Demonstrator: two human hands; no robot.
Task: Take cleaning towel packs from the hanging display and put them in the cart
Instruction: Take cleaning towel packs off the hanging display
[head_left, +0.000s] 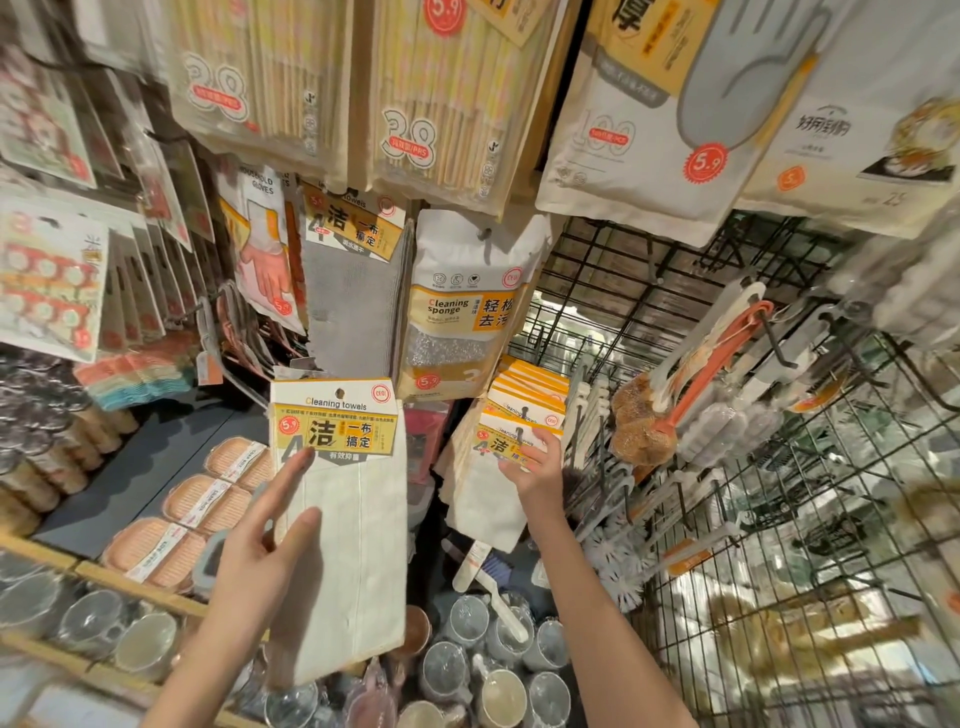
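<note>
My left hand (260, 540) holds one white towel pack (345, 525), left of the cleaning sponge bag (457, 312). My right hand (537, 467) pinches the front pack on the hook (511, 441), below that bag. I should slide it straight off. Both say "Cleaning towels" and "5.9".

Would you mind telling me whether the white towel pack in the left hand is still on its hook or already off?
Off the hook. The white towel pack sits in the left hand, and its hanging hole shows no peg through it.
</note>
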